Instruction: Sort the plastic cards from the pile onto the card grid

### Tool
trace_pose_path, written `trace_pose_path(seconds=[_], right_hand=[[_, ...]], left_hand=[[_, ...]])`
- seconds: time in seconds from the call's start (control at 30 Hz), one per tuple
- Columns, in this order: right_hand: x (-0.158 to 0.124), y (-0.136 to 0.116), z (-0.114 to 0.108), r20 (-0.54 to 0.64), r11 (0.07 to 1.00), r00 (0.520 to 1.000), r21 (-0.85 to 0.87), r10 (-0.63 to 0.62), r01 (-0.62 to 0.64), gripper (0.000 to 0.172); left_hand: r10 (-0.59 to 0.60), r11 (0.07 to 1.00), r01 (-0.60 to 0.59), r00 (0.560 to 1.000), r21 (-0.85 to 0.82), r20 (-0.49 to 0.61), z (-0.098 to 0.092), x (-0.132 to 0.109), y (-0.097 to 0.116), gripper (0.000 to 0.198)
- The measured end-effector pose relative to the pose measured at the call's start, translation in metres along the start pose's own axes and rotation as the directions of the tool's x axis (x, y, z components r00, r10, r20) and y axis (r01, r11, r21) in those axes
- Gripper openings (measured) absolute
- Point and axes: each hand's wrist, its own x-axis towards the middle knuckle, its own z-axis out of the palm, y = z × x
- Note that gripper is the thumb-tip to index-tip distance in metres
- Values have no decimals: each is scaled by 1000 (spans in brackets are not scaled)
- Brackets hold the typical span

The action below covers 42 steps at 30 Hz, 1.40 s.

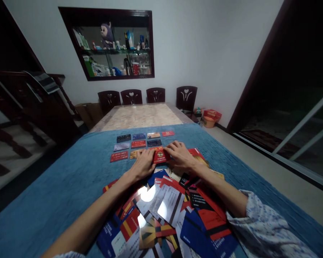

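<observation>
My left hand (143, 164) and my right hand (181, 154) grip a red card (160, 156) from its two sides, fingers curled at its edges. It has gold print and a round emblem. Just beyond lie stacks of cards in rows on the blue cloth: a black card (123, 138), a blue card (139, 136), a gold card (153, 135) and a red one (168, 133) at the back. A silver card (121, 146) and a navy card (154, 143) are in the middle row. An orange card (134, 154) is partly hidden by my left hand. Beneath my forearms spreads a loose pile of mixed cards (171, 204).
The blue cloth (78, 172) covers the near part of a long table (140, 114). Dark wooden chairs (187, 98) stand around its far end. A wall cabinet (118, 46) holds bottles and a purple plush toy. To the right is a glass sliding door (293, 125).
</observation>
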Motion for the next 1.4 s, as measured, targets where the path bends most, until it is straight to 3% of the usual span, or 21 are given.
trace_pose_path(seconds=[0.37, 0.57, 0.7, 1.1, 1.4], right_hand=[[0, 0, -12, 76, 1000, 997, 9, -8, 8, 50], [2, 12, -16, 69, 999, 997, 3, -42, 42, 48], [7, 25, -22, 100, 997, 993, -43, -55, 60, 46], [33, 70, -37, 129, 996, 991, -78, -39, 49, 48], [58, 99, -34, 177, 996, 984, -85, -25, 40, 31]], left_hand=[[10, 997, -9, 1000, 81, -8, -8, -3, 7, 42], [28, 994, -33, 998, 108, 48, -23, 5, 12, 41], [45, 988, -60, 994, 144, 104, -34, 20, 16, 38], [149, 967, -169, 982, 189, 112, -48, 79, 8, 27], [106, 957, -152, 976, 248, 191, -46, 121, 0, 20]])
